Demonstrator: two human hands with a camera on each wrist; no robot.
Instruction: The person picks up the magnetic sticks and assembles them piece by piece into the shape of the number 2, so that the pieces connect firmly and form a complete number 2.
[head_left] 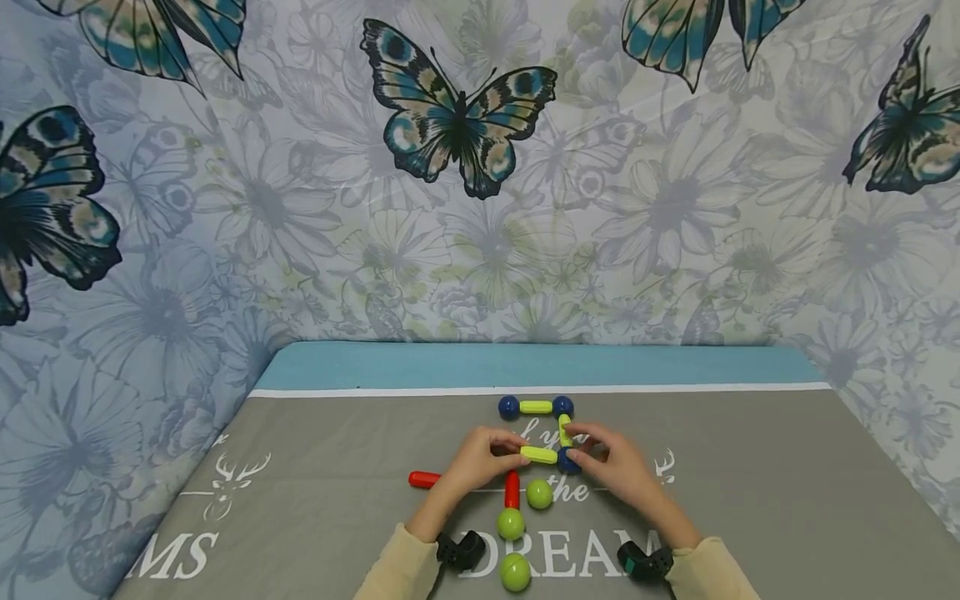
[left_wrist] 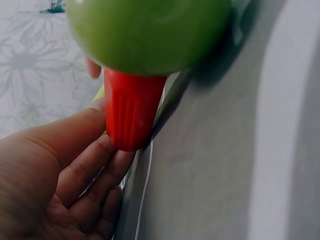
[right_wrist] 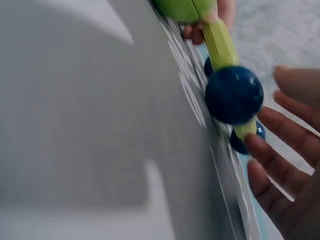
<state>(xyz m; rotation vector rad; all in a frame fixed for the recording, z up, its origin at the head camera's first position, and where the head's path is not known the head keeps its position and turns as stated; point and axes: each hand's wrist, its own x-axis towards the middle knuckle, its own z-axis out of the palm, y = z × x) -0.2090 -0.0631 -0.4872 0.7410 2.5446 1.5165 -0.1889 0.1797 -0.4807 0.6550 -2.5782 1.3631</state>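
Observation:
A chain of blue balls and yellow-green rods lies on the cloth. My left hand (head_left: 476,460) pinches the free end of its near yellow-green rod (head_left: 538,455) between thumb and fingers. At that rod's other end sits a blue ball (right_wrist: 234,95), with my right hand (head_left: 621,468) beside it. In the right wrist view, the right fingers are spread and loose, the thumb apart from the ball and the fingertips right by the second rod (right_wrist: 245,129). Farther back, a corner blue ball (head_left: 562,406) joins a third rod (head_left: 536,407) and an end ball (head_left: 508,407).
A red rod (head_left: 512,490) with a green ball (head_left: 511,524) on it lies just in front of the left hand. Loose green balls lie nearby, one to the right (head_left: 539,493) and one nearer (head_left: 515,572). Another red rod (head_left: 424,479) pokes out left of the left wrist.

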